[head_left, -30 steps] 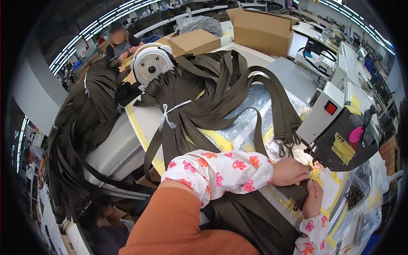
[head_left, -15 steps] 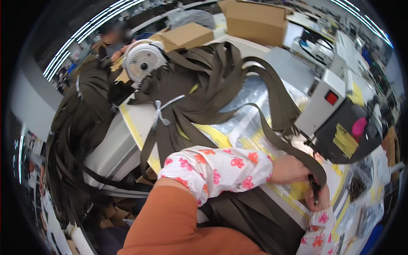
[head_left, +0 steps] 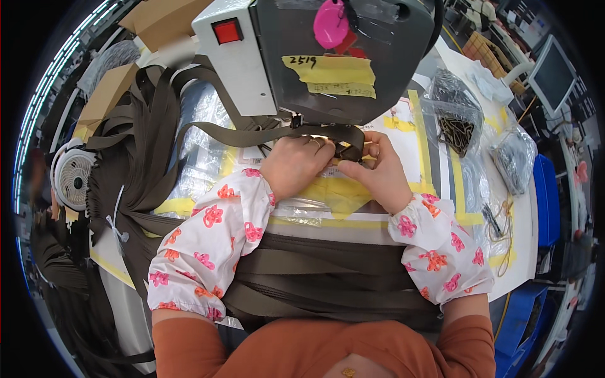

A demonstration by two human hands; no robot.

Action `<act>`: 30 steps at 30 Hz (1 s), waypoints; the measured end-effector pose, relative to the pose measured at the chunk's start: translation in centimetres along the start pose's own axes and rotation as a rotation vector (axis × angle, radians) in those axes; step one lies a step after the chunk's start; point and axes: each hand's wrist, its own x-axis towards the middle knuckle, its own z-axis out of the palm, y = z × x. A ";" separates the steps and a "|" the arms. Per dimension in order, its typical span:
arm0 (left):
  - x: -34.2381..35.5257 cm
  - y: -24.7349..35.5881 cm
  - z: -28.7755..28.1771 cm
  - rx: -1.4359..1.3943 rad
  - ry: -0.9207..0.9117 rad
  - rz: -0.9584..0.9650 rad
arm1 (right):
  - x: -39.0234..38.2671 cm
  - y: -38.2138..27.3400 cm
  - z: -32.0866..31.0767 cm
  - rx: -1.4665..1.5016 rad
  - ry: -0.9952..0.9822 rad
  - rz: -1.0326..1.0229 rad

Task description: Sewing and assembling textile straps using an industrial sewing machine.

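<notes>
A dark olive webbing strap (head_left: 236, 135) runs in from the left and loops round under the grey head of a sewing machine (head_left: 340, 88). My left hand (head_left: 297, 165), with a ring on one finger, is closed at the strap beside the needle area; its fingertips are partly hidden. My right hand (head_left: 383, 176) pinches the looped end of the strap, thumb and fingers around it. A small dark metal buckle (head_left: 343, 150) shows inside that loop, between my hands. More olive straps (head_left: 328, 271) lie in flat layers in front of me, below my forearms.
A tied bundle of straps (head_left: 132, 138) spreads at left, near a white fan (head_left: 70, 179) and cardboard boxes (head_left: 107, 94). Right of the machine lie a clear bag of dark metal parts (head_left: 455, 133), a plastic-wrapped pack (head_left: 512, 160) and blue bins (head_left: 546, 201). Yellow tape (head_left: 334, 195) covers parts of the table.
The view has swung right, so the machine and both hands are now near the middle. My right hand, earlier mostly hidden behind the strap, now shows plainly. Both hands remain at the strap.
</notes>
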 end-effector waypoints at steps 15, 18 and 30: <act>-0.8 -0.1 -0.7 -0.306 -0.258 -0.195 | 2.8 0.1 -3.4 -0.500 -0.172 -0.178; -0.9 -0.3 -0.6 -0.364 -0.343 -0.277 | 2.7 -0.3 -3.5 -0.686 -0.191 -0.286; -0.5 -0.2 -1.1 -0.345 -0.353 -0.271 | 1.9 -0.5 -1.0 -1.220 -0.222 -0.765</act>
